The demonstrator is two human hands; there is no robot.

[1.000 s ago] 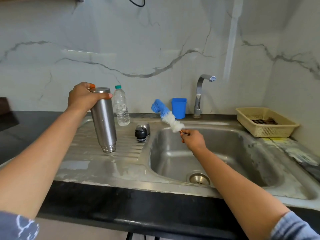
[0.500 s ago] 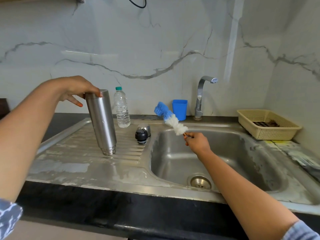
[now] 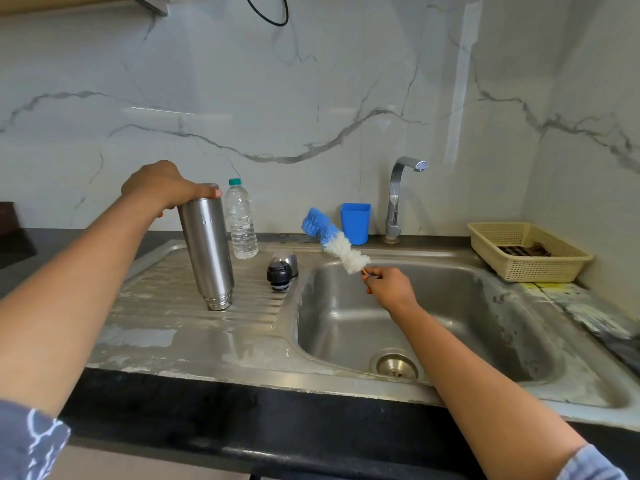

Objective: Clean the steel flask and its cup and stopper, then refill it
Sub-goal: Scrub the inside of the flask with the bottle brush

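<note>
Under your left hand (image 3: pixel 162 185), the steel flask (image 3: pixel 207 251) stands upside down on the ribbed drainboard (image 3: pixel 149 306), its threaded neck on the metal and its body tilted so the upper end leans towards your wrist. Your fingers curl over that upper end and grip it from above. Just beyond your fingertips stands a clear water bottle (image 3: pixel 240 220) with a green cap, close beside the flask. Between your two hands, the black stopper (image 3: pixel 278 273) sits on the drainboard with the steel cup (image 3: pixel 289 258) right behind it. Your right hand (image 3: pixel 389 285) hovers over the near left corner of the sink basin (image 3: pixel 467 317), thumb and fingers pinching the thin handle of the bottle brush (image 3: pixel 334 242). The brush slants up and away to the left of that hand, white bristles nearest your fingers, blue ones at the tip. Beyond this hand stand a blue tumbler (image 3: pixel 355 223) and the tap (image 3: pixel 398 199).
</note>
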